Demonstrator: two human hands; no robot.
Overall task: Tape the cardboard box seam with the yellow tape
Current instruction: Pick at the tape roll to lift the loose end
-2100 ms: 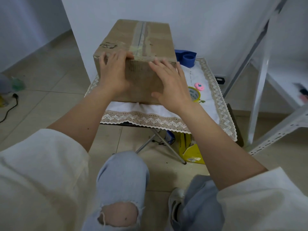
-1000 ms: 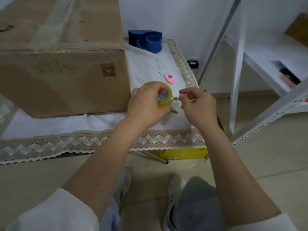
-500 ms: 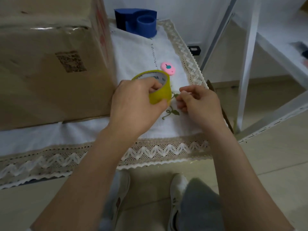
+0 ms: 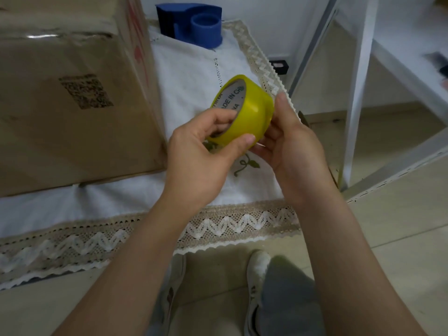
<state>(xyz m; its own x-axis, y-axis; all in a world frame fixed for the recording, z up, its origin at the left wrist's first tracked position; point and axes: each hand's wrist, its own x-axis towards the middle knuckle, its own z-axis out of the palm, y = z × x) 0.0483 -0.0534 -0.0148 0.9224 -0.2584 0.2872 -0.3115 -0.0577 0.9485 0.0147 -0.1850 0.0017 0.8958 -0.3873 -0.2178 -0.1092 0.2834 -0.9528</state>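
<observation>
A yellow tape roll point(image 4: 244, 112) is held up above the white cloth, tilted so its grey printed core faces left and up. My left hand point(image 4: 203, 156) grips it, fingers inside the core and thumb on the outer band. My right hand point(image 4: 291, 144) touches the roll's right side, thumb raised against the band. The cardboard box point(image 4: 70, 98) stands on the table at the left, close to my left hand; its top seam is out of view.
A small table with a lace-edged white cloth point(image 4: 184, 76) carries the box and a blue tape dispenser point(image 4: 194, 23) at the back. A white metal shelf frame point(image 4: 356, 88) stands to the right. My feet and the tiled floor are below.
Both hands left the box and went to the tape roll on the cloth. The roll has since been lifted and tilted, and my right hand has closed in against its side.
</observation>
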